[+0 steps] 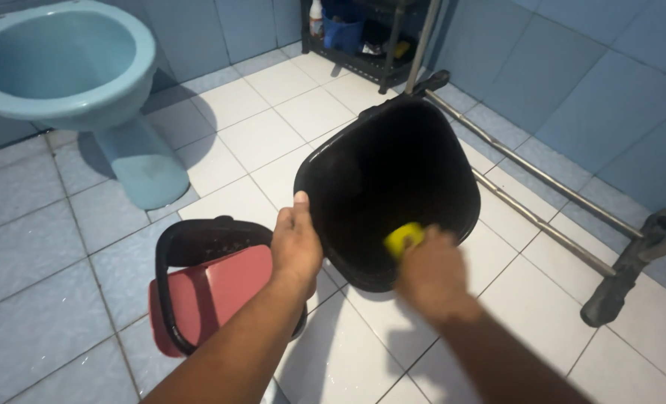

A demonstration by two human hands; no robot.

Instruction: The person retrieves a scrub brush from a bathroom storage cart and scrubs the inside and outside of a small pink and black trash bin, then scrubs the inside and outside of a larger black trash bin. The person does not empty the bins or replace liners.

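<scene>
While the left hand (295,243) gripped the black bin's (393,187) rim, tilting its mouth up off the tiled floor (273,127), the blurred right hand (432,271) closed on a yellow sponge (403,238) inside it, beside the red lid (213,295).

The floor (273,127) is laid with pale square tiles and darker grout lines, wet and glossy near the bottom. A light blue toilet (86,82) stands on it at upper left. A black-rimmed red lid (206,292) lies flat at lower left. A dark shelf rack (363,45) stands at the far wall. A metal-tube frame (557,202) with dark feet rests along the right.
</scene>
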